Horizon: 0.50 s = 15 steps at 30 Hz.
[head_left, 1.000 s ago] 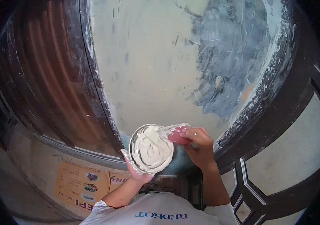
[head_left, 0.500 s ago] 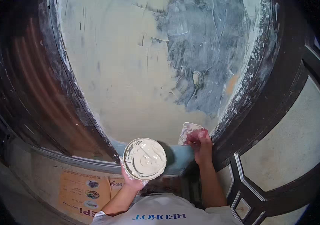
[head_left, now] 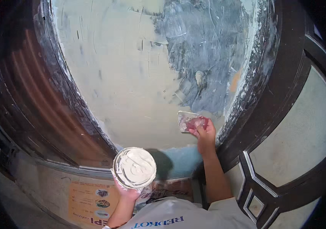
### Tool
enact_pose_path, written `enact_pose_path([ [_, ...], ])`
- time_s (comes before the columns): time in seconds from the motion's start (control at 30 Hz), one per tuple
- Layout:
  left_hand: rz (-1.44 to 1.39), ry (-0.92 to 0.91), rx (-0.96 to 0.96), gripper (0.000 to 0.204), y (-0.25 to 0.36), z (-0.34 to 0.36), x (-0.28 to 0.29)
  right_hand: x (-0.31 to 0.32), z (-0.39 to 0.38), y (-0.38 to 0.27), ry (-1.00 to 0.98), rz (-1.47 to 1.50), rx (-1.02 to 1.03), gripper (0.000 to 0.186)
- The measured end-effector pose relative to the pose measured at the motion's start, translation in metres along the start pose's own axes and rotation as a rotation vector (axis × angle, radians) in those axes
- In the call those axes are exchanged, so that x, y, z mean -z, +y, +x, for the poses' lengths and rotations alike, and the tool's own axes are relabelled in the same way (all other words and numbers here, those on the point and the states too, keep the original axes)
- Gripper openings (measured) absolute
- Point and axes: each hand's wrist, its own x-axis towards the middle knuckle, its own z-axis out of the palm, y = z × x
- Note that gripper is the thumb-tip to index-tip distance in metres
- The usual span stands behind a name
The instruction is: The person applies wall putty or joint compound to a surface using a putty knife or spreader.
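My left hand supports a round tub from below, its rim coated with filler. Inside is thick off-white putty with a swirled surface. My right hand pinches a flat, putty-smeared scraper with a reddish part under the fingers. The scraper's blade is at the lower right of a panel surface, and whether it touches cannot be made out. Smooth cream putty covers the left and lower panel. On the upper right, a grey-blue area shows streaks and ridges.
Dark frame edges spotted with white border the panel, left and right. Dark panelling with pale inserts stands at the right. A brown ribbed surface rises at the left. An orange printed sheet lies at the lower left.
My right hand and the scraper have moved up and slightly left over the panel. The tub in my left hand has shifted left and a little lower in view.
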Motion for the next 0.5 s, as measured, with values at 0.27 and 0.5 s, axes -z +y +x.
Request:
enact_pose_path([
  [0.27,0.012,0.071,0.016,0.074,0.026,0.005,0.025,-0.008,0.016,-0.003,0.145,-0.187,0.138,0.029],
  [0.5,0.075,-0.054,0.064,0.074,0.044,0.019,0.028,0.019,-0.008,0.019,0.302,-0.218,0.196,0.029],
])
